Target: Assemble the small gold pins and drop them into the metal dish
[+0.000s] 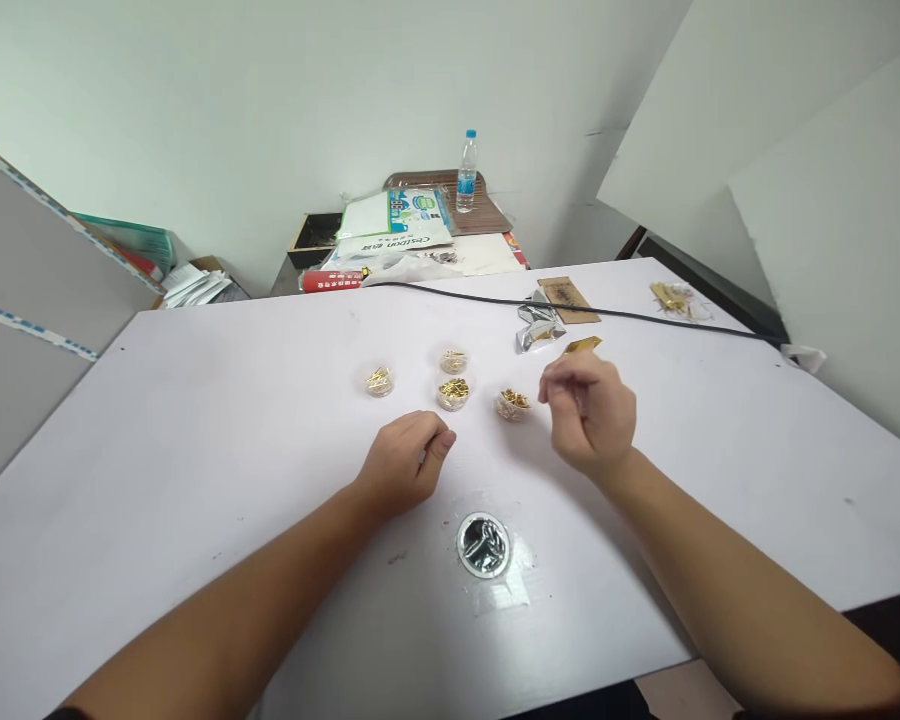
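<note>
My left hand (407,462) rests on the white table (195,420), fingers curled with thumb against forefinger; whether it holds anything is hidden. My right hand (589,411) hovers just right of a small clear cup of gold pieces (512,403), fingertips pinched together on something too small to name. Three more small cups of gold pieces stand nearby: one at the left (379,380), one in the middle (454,392), one behind it (454,360). A round shiny dish (483,544) sits near the front edge between my arms.
A black cable (645,316) crosses the far side of the table. A silver foil pouch (538,326), a brown card (568,299) and loose gold bits (672,296) lie beyond it. Behind the table stand a water bottle (466,172), papers and boxes.
</note>
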Action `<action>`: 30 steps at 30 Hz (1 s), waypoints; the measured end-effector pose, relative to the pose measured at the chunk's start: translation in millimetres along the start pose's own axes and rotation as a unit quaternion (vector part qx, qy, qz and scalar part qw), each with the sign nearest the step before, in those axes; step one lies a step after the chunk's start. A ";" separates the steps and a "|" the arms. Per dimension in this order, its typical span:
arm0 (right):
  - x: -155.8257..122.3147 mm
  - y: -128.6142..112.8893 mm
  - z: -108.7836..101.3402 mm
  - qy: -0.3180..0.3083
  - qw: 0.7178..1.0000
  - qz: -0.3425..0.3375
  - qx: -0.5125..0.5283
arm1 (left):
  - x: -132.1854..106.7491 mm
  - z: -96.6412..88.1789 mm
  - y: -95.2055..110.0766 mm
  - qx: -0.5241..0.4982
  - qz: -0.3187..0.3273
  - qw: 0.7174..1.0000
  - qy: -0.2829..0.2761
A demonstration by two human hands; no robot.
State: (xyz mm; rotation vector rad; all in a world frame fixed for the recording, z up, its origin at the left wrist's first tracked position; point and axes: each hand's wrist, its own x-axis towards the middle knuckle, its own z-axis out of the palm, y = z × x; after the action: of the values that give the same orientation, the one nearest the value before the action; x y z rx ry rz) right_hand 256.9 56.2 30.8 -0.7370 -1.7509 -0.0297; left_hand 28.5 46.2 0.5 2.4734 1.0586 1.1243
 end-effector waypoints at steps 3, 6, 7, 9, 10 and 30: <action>3.0 15.2 -10.4 0.049 0.995 0.038 -0.077 | 0.6 -0.7 -0.3 -0.017 0.016 1.000 -0.014; 2.1 25.8 -15.2 0.034 0.987 0.016 -0.155 | 1.1 -0.5 -0.9 -0.029 0.040 0.998 -0.025; 1.3 28.1 -15.8 0.020 0.985 0.006 -0.170 | 1.1 -0.4 -1.1 -0.031 0.044 0.998 -0.026; 0.1 30.4 -15.5 -0.003 0.984 0.000 -0.177 | 1.1 0.0 -1.3 -0.032 0.045 0.998 -0.028; -0.1 30.5 -14.8 -0.013 0.985 0.003 -0.172 | 1.1 0.3 -1.3 -0.033 0.044 0.998 -0.028; 48.0 -31.0 -4.6 -0.116 0.990 0.067 -0.052 | -2.4 3.4 -3.5 -0.078 0.015 0.995 -0.059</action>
State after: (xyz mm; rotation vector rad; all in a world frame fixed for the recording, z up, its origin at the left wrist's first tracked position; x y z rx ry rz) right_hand 239.8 51.6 85.3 -0.9656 -1.9269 0.0593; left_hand 28.1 47.3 -4.8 2.4069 0.8681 1.0150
